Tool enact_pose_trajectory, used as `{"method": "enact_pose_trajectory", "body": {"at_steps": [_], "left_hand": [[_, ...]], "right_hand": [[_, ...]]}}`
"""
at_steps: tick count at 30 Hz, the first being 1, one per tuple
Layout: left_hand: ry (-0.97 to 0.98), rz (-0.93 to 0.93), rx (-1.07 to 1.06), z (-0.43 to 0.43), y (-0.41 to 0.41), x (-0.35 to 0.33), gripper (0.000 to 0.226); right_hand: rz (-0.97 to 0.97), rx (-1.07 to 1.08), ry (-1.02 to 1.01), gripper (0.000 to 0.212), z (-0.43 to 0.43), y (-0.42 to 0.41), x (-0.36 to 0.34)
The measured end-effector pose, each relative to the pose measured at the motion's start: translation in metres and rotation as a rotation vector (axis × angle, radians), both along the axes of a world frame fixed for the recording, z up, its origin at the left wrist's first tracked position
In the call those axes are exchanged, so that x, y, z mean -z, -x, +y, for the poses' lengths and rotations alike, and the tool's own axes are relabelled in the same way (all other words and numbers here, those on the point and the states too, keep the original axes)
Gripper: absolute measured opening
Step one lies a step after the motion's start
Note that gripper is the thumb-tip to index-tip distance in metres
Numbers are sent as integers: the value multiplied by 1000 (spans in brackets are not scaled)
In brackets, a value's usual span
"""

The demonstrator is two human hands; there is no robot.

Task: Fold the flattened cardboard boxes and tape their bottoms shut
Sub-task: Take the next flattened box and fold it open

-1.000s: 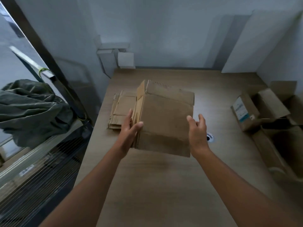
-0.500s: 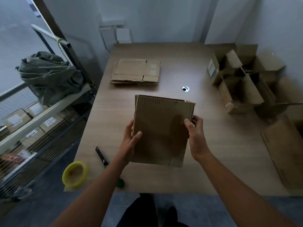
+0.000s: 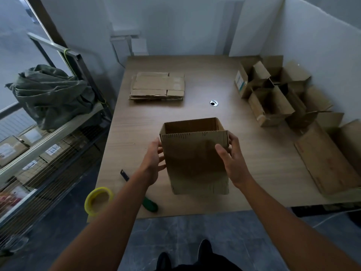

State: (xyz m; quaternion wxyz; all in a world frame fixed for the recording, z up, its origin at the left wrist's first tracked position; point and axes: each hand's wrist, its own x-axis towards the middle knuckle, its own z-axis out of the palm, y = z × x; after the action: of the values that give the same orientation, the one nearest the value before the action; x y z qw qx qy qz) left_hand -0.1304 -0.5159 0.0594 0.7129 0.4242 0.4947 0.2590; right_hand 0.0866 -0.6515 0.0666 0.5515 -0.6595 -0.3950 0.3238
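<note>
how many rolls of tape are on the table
1. A yellow tape roll lies at the table's near left corner, beside the green-handled cutter. Another could be hidden behind the held box.

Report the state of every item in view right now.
held box: opened square, top open
left hand: grips its left side
right hand: grips its right side
cardboard stack: flattened, untouched
boxes at right: erected, flaps open
tape roll: lying flat, untouched
</note>
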Motion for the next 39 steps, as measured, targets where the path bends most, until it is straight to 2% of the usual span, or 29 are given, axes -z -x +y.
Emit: {"method": "enact_pose_trajectory", "body": {"at_steps": [3,5,9,11,12,15,16,19,22,24,26,28,30,32,35,36,39], "left_hand": [[-78,-36,35,2,10,-4,36],[-126,-61,94,1,15,-5,40],[-181,-94,143,-6,22,-1,48],[-226,-69,168,-13,25,4,55],[-257,-35,184,-18,26,5,51],[-359,85,209,-29,24,8,14],[-415,132,217,-31,23,10,12],[-525,291,136,-37,18,18,23],[-645,457,-3,-43,8,27,39],[-614,440,-31,-43,6,27,57],[-548,436,-3,-40,1,22,82],[-597,498,84,-32,-4,13,102],[-624,517,206,-21,-10,2,107],[-637,484,238,-14,-13,-5,89],[-701,505,152,-15,-16,-1,29],[-693,542,134,-20,-17,2,19],[-682,591,11,-34,-19,12,18]], "right_hand": [[5,-14,-12,61,-2,16,2],[-1,8,-35,60,-3,26,3],[-20,34,-22,77,-4,32,9],[-26,26,-6,78,-6,33,14],[-38,20,-6,75,-9,32,16],[-141,14,-13,57,-18,28,26],[-144,5,0,49,-20,26,29],[-61,-34,13,33,-24,24,38],[-125,37,-1,24,-24,17,46],[-136,87,5,36,-19,16,54],[-78,70,21,57,-17,10,55],[-118,35,37,77,-16,3,55],[-156,-9,76,88,-12,-3,55],[-177,-33,91,89,-9,-5,57],[-178,-48,104,73,-9,-12,59],[-172,-60,121,66,-10,-14,59],[-111,-67,118,46,-15,-13,59]]}}
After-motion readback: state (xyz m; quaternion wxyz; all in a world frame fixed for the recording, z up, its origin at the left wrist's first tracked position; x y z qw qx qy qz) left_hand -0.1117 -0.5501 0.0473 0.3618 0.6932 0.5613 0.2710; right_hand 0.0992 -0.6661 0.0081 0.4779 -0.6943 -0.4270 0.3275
